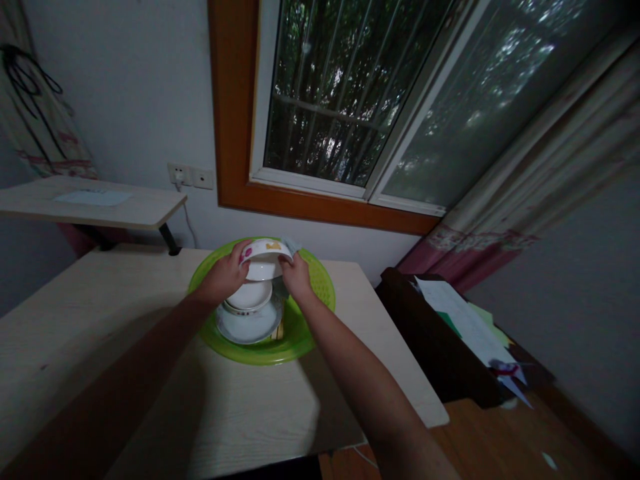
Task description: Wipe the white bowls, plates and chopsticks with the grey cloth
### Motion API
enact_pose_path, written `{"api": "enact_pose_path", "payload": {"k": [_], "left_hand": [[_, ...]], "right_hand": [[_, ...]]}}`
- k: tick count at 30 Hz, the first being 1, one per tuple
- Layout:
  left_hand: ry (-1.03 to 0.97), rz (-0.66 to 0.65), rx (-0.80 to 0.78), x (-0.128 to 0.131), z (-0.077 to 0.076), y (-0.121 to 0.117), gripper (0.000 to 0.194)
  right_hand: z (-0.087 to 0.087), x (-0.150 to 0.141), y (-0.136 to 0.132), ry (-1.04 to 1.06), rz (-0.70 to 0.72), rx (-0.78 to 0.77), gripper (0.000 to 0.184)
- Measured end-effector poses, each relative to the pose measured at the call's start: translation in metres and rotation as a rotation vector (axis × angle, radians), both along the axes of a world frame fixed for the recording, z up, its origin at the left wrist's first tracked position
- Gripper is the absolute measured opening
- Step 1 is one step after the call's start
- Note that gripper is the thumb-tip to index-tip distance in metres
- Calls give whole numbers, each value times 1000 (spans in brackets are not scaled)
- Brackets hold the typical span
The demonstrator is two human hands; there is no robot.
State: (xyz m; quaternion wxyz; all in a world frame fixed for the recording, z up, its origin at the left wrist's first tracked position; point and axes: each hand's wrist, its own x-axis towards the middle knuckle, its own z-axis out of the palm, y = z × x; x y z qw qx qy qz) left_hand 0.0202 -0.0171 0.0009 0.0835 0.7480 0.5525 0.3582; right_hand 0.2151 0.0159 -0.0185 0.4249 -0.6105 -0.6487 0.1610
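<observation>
A white bowl with pink and yellow marks [265, 248] is tipped on its side, its inside facing me. My left hand [227, 272] grips its left edge, and my right hand [297, 277] closes on the right edge. A pale grey-green cloth [290, 245] shows at the right hand's fingers. Below, a white bowl [249, 296] sits on a white plate [249, 327]; I cannot tell how many dishes are stacked there. These dishes lie inside a bright green basin [270, 355]. Beside the plate is a small yellowish object [277, 329], partly hidden.
The basin stands on a pale wooden table [240, 413]. A raised shelf [145, 207] is at the left, with a paper [94, 197] on it. Behind are wall sockets [190, 176] and a window [350, 93]. Right of the table, a dark cabinet [425, 340] carries papers [465, 320].
</observation>
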Motion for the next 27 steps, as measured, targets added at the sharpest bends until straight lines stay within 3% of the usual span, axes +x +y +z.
{"api": "enact_pose_path", "payload": {"k": [8,16,21,27], "left_hand": [[78,14,33,-3,1,-2,60],[288,43,65,-1,2,-5,64],[300,61,90,1,7,-9,62],[165,119,69,2,8,-7,62]], "right_hand": [[7,3,-10,-209,52,109,22],[22,-3,-26,-465,-3,56,21],[21,-4,-25,-394,-5,43,21],[10,2,-10,-122,-6,33,17]]}}
